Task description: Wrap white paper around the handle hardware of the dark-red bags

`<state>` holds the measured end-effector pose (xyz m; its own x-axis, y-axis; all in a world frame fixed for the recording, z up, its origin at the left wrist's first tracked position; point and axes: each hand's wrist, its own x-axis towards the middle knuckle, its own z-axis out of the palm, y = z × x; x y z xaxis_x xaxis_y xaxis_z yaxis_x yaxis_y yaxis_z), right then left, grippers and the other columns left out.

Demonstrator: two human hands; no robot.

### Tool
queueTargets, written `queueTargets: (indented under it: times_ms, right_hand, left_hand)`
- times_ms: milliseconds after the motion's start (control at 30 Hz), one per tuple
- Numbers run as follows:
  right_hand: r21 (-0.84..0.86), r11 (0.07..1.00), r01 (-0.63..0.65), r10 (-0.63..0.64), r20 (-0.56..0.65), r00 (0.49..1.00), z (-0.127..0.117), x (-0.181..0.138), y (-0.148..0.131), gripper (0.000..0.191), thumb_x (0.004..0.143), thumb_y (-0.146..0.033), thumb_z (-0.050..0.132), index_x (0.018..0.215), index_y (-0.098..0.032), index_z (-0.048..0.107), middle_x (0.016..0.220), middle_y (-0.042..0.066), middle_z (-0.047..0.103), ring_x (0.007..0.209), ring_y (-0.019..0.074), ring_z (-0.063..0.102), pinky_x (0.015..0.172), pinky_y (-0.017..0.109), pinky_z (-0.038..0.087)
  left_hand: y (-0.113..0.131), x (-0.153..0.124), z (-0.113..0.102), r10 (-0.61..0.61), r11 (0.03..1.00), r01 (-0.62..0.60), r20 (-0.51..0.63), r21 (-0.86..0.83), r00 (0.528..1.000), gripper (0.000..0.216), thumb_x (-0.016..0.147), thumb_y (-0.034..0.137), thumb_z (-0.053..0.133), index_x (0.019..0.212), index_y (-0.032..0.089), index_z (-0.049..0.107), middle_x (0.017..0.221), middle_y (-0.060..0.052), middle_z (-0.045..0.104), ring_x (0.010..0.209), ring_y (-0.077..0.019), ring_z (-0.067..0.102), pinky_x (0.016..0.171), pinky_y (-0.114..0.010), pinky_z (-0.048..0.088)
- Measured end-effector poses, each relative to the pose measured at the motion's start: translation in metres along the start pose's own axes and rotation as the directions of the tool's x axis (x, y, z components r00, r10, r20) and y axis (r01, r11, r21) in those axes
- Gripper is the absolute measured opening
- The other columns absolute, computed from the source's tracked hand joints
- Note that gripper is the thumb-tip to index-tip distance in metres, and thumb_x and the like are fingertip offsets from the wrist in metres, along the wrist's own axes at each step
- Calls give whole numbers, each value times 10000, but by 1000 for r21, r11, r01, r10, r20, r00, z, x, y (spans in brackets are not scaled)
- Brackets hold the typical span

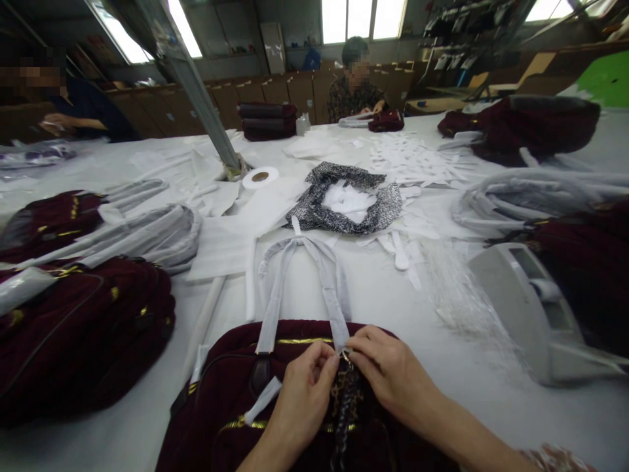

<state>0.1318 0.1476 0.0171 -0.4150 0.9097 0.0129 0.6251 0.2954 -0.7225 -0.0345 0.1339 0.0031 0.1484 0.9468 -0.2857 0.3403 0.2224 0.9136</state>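
A dark red velvet handbag (230, 400) with gold zips lies at the table's near edge, its handles (299, 275) wrapped in pale protective paper and stretched away from me. My left hand (304, 400) and my right hand (386, 377) meet at the base of the right handle. Both pinch a small gold metal fitting (345, 357) there, above a dark braided charm (346, 406). A loose white paper strip (263, 400) lies on the bag beside my left hand.
More red bags (83, 328) with wrapped handles are piled at left and right. A grey tape dispenser (535, 314) stands at right. A tape roll (260, 177), a patterned fabric piece (344, 203) and paper strips lie mid-table. Two people work at the far side.
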Motion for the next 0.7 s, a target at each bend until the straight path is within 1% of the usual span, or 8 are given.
queueTargets:
  times_ms: [100,200,300,367,433,533,633,700]
  right_hand:
    - [270,963,-23,29,-17,999,-2,3,-5,133,827,-173,529,895,-193,642,878,22,612,808,133,560,740,238,426]
    - [473,871,-136,130,45,990,0,3,-5,123,816,-243,555,799,-170,653,780,6,629,728,130,565,680,231,442]
    - [640,734,-229,241,71,968,6,1,-1,189,815,-314,561,828,-152,658,727,1,630,669,125,555,623,220,436]
    - [687,684,-245,305,37,952,9,-1,1,217,814,-340,564,843,-148,663,720,4,630,657,124,548,609,218,430]
    - [671,703,-235,330,-15,944,10,-3,3,231,824,-344,550,877,-155,671,749,15,642,683,135,556,630,228,437]
    - [537,829,-153,237,-91,967,10,-6,1,232,853,-304,506,939,-181,682,766,21,643,697,142,558,651,239,437]
    - [333,941,-56,89,-86,992,8,-11,-4,217,859,-233,483,903,-206,695,710,7,617,637,128,539,602,230,407]
    - [249,968,-20,29,-31,999,8,-14,-8,204,843,-186,494,863,-216,695,712,1,629,652,129,554,622,232,401]
  left_hand:
    - [12,-1,-7,66,996,-65,-11,56,998,257,853,394,431,765,180,542,689,10,516,632,-117,447,576,-207,351]
    - [21,0,-14,91,995,-92,17,47,996,252,851,401,438,756,187,532,668,22,501,620,-114,442,561,-203,332]
    - [20,3,-18,70,996,-67,-36,66,997,311,857,444,395,742,189,529,638,28,503,587,-112,449,549,-208,321]
    - [15,8,-17,34,988,-21,-84,155,996,363,848,486,379,733,186,547,611,24,520,561,-120,462,540,-218,312]
    - [9,15,-14,22,957,2,-81,290,996,388,807,528,425,720,182,579,580,17,539,545,-134,480,531,-229,300]
    - [4,30,-7,24,911,-14,-19,412,1000,350,750,509,508,685,180,609,587,-7,585,562,-155,518,537,-241,305]
    - [6,47,-1,-12,922,11,1,388,1000,279,732,422,526,613,177,586,578,-8,587,570,-157,527,538,-244,319]
    - [9,56,1,-9,938,24,-46,346,999,263,732,382,513,570,177,543,544,8,546,555,-145,507,532,-242,323]
